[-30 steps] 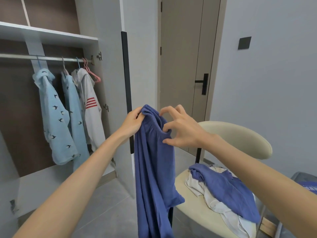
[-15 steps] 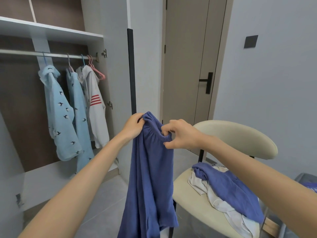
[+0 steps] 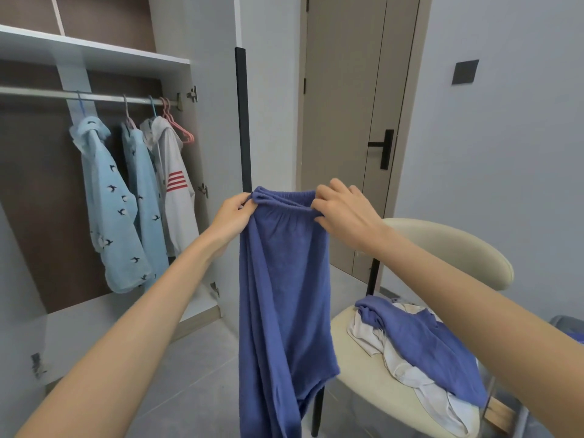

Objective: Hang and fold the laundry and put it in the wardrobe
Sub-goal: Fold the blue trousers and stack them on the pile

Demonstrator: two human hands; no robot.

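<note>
**Laundry partly done: three pieces hung, trousers in hand, a heap left**

Three garments are already hung on the rail (image 3: 41, 93) of the wardrobe (image 3: 94, 55), well to the left of the chair (image 3: 442, 245): two pale blue printed shirts (image 3: 107, 210) and a white hooded top (image 3: 177, 197) with red stripes; spare pink hangers (image 3: 180, 128) are seen beside them. Nothing folded can be seen. On the chair's seat a blue garment (image 3: 426, 343) and a white garment (image 3: 407, 371) are left crumpled together, so roughly half the task is judged to remain.

The blue trousers (image 3: 284, 279) are held up in the air just left of the chair; the gathered elastic waistband is pinched at one end by the left hand (image 3: 232, 213) and at the other by the right hand (image 3: 344, 210), and is drawn nearly straight between them; the legs hang down in soft lengthwise folds and run out of view below; the cloth looks thick and limp.
</note>
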